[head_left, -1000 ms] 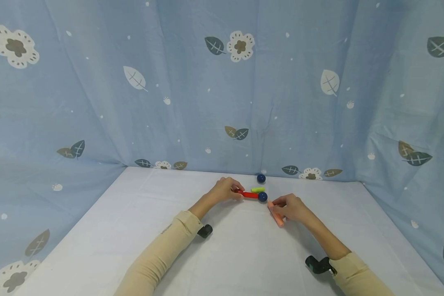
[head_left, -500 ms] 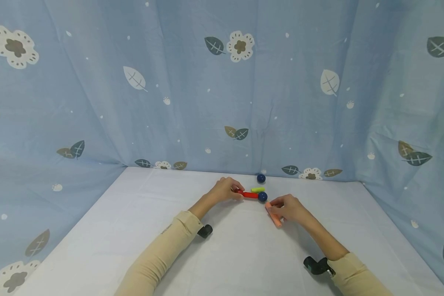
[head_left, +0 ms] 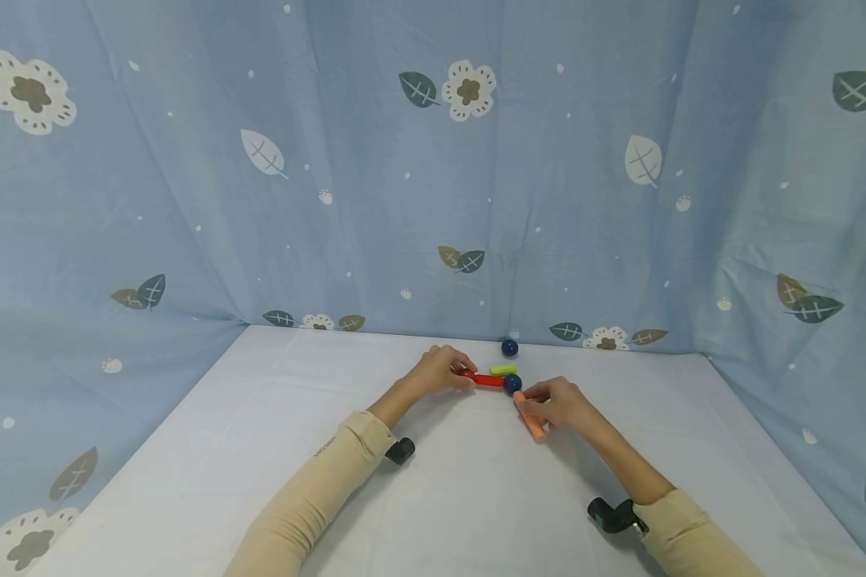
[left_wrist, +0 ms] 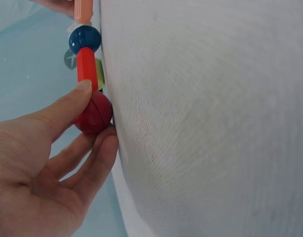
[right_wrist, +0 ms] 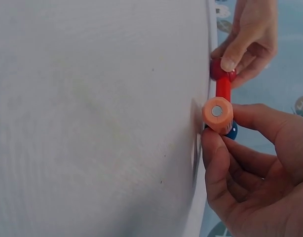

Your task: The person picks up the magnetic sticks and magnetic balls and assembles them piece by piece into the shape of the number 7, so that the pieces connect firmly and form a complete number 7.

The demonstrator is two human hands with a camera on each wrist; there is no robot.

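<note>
The orange faceted rod [head_left: 530, 417] lies just right of centre in the lower half of the head view, slanting from upper left to lower right. The right hand [head_left: 563, 403] pinches it between thumb and fingers; in the right wrist view, a round silver disc [right_wrist: 217, 111] shows in the rod's near end. The rod's other end is right at the front dark blue ball [head_left: 512, 384], though whether the two touch cannot be told. From that ball a red rod [head_left: 489, 381] runs left to a red ball [left_wrist: 94, 113], touching both, so the three form a row near the middle of the head view. The left hand [head_left: 436, 370] grips the red ball, its thumb on one side and fingers on the other. Just above the red rod in the head view lies a short yellow-green rod [head_left: 503, 370], and above that, near the table's back edge, sits the rear dark blue ball [head_left: 509, 348]. All this is on a white-covered table [head_left: 440, 513] filling the lower part of the frame, with a light blue curtain [head_left: 375, 208] of leaves and flowers across the top. Beige sleeves [head_left: 310, 489] enter from the bottom.
</note>
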